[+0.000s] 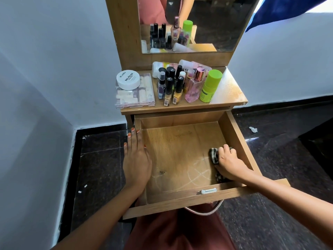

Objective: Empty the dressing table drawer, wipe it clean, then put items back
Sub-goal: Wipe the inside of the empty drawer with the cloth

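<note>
The wooden drawer [182, 147] is pulled out and holds only the cloth. My right hand [229, 162] presses a dark checked cloth [214, 155] onto the drawer floor by the right wall. My left hand [136, 159] lies flat on the drawer's left wall, fingers together and pointing away from me. On the tabletop [227, 91] stand the items: a white nail polish wipes jar [128, 79] on a clear plastic box [135, 92], several nail polish bottles [171, 83], a pink perfume bottle [193, 87] and a green-capped bottle [210, 86].
A mirror [194, 22] rises behind the tabletop. White walls close in on both sides, and a blue cloth [281, 9] hangs at the upper right. Dark stone floor [100, 159] surrounds the table. The drawer front carries a metal lock [209, 191].
</note>
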`<state>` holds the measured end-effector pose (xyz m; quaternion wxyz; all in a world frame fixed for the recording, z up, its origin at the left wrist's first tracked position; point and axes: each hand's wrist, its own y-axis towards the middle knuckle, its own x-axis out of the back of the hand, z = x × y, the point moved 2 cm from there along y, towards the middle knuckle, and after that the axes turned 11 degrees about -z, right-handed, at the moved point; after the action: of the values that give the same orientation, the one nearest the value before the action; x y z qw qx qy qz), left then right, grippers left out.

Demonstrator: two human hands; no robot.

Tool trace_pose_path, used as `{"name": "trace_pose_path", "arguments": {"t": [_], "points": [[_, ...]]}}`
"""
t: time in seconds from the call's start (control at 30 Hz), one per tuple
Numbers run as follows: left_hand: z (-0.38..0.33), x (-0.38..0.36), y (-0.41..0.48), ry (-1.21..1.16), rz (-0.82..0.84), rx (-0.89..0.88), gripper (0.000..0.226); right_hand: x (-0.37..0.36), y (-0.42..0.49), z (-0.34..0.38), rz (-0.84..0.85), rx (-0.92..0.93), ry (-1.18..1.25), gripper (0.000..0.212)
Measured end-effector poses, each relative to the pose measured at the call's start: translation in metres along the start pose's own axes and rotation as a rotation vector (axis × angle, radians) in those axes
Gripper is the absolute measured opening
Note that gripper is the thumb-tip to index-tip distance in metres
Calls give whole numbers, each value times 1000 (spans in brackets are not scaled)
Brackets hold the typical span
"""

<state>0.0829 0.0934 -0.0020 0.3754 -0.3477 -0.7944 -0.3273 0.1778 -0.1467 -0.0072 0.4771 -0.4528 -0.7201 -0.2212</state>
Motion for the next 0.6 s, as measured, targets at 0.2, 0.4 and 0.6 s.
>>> {"name": "trace_pose_path", "arguments": {"t": [0.2,0.4,0.6], "points": [[0,0,0,6,-10,2,51,13,8,16,38,-84,367,34],[0,0,0,1,-7,0,52,51,11,79,120,62,596,40],[0,1,0,8,-12,-4,52,65,13,122,26,268,565,49]]}}
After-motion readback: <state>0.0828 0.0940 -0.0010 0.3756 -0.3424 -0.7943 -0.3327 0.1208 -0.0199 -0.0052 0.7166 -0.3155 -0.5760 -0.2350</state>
